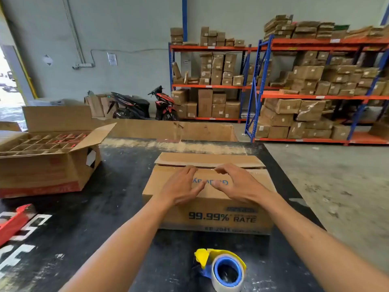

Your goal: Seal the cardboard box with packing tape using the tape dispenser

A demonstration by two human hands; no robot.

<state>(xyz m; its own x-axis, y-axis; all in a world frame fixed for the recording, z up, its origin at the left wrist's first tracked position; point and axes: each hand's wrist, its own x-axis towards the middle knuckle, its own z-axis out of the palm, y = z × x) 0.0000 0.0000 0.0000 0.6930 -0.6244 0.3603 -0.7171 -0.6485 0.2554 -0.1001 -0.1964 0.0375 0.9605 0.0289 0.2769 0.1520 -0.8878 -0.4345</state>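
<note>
A brown cardboard box (210, 209) with dark "99.99% RATE" print sits on a black mat in front of me. Its near top flap lies flat; the far flap (208, 160) is slightly raised, with a gap along the seam. My left hand (182, 189) rests flat on the near flap, fingers spread toward the seam. Beside it on the same flap is my right hand (237, 183), fingers curled at the seam. Neither holds anything. A tape dispenser (221, 268), yellow and blue with a clear tape roll, lies on the mat just in front of the box.
An open carton (48, 165) with divider cells stands to the left. A red object (14, 220) lies at the left edge. A long flat cardboard sheet (172, 130) stands behind the mat. Shelving racks (315, 95) full of boxes and two motorbikes (145, 106) line the back.
</note>
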